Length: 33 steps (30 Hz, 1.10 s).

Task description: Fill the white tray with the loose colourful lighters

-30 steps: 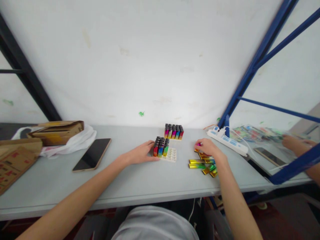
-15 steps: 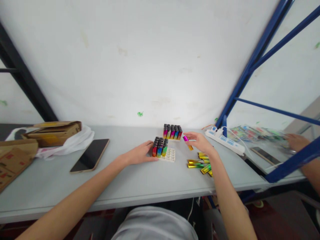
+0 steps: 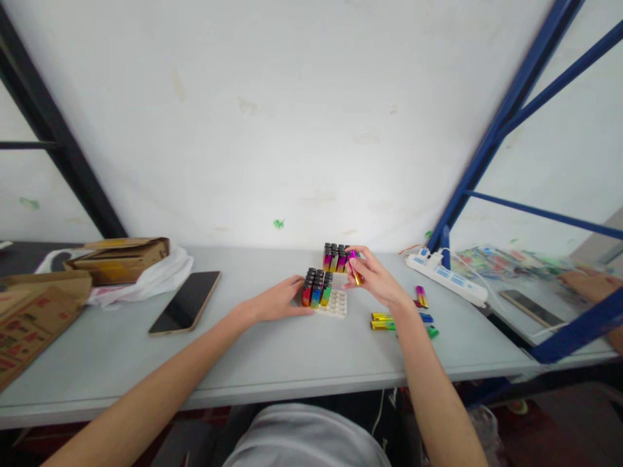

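Between the fingers of my right hand (image 3: 370, 274) is a purple and gold lighter (image 3: 355, 267), tilted above the table. My left hand (image 3: 280, 299) is wrapped round the left side of a white tray (image 3: 339, 303) and its upright lighters (image 3: 316, 288) with black tops. Round holes show in the tray's right part. Behind it stands a second block of upright lighters (image 3: 333, 258), partly hidden by my right hand. Several loose gold, green and blue lighters (image 3: 383, 325) lie right of the tray, with a purple and gold pair (image 3: 421, 296) farther right.
A phone (image 3: 185, 303) lies on the grey table (image 3: 272, 353) at the left, near open cardboard boxes (image 3: 117, 263) and a white plastic bag (image 3: 170, 272). A power strip (image 3: 448, 280) sits at the right by a blue post. Beyond it is another person's hand (image 3: 584, 282).
My right hand has carried the purple and gold lighter left, close to the tray, and it is more upright. More loose lighters show at the right. My left hand stays at the tray.
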Available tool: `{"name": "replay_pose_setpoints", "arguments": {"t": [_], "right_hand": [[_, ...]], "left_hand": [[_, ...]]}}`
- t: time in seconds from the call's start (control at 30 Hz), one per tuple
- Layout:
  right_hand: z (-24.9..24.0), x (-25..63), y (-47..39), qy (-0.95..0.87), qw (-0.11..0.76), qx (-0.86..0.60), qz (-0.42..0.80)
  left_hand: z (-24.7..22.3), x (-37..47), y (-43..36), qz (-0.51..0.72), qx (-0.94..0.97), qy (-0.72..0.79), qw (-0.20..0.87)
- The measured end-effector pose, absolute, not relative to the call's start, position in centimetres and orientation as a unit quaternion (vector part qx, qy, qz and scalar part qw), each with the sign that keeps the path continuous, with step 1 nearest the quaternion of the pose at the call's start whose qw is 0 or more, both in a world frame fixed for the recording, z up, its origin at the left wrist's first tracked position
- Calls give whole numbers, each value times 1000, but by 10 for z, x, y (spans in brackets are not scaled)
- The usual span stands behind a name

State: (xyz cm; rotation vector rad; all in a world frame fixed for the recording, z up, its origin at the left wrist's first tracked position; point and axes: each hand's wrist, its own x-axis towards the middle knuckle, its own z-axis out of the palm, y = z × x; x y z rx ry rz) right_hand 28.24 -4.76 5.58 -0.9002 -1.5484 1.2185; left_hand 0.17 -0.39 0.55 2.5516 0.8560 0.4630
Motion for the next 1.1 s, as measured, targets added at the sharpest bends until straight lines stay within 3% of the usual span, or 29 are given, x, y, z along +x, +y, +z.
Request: {"name": "replay_pose_setpoints", "arguments": {"t": [0.17,0.43,0.63,1.1], "right_hand": [[47,264,-35,-618,479,-421,459],[38,274,-31,-625,523,-511,274],[32,274,-29,-611,541,-542,200],[28,268,-34,-667,480,-538,186]], "left_hand": [[3,1,-4,168,913,310,206],[-1,0,0,167,913,311,205],[-2,-1,1,173,913,308,206],[3,1,-2,160,911,317,210]]}}
